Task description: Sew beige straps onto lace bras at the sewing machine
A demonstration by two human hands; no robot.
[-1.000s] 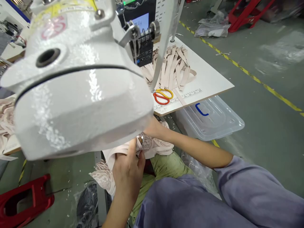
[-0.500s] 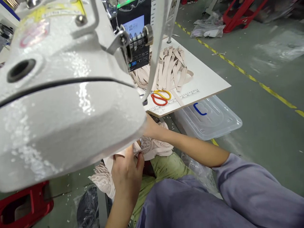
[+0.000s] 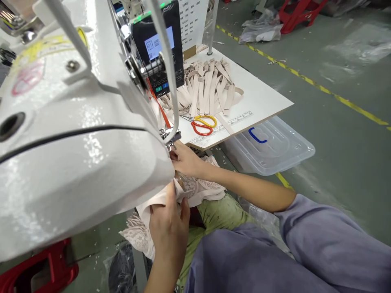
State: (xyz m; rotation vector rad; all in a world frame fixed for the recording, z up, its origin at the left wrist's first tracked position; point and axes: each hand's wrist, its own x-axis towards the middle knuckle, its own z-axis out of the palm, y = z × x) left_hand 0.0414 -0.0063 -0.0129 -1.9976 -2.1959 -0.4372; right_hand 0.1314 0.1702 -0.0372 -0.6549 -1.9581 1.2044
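Observation:
A big white sewing machine head [image 3: 76, 134] fills the left of the view and hides the needle area. My left hand [image 3: 169, 226] pinches a pale pink lace garment [image 3: 198, 189] just under the machine's front edge. My right hand [image 3: 185, 159] rests on the same garment beside the presser foot [image 3: 169, 138], its fingers partly hidden by the machine. The garment hangs down toward my lap.
Red-and-yellow scissors [image 3: 203, 124] and a pile of beige straps [image 3: 204, 87] lie on the white table [image 3: 265, 101]. A control panel [image 3: 159, 47] stands behind. A clear plastic lid [image 3: 275, 146] sits below the table edge. A red stool [image 3: 39, 268] is low left.
The view has shifted, so my right hand and the presser foot now show past the machine's edge. Both hands stay on the lace garment.

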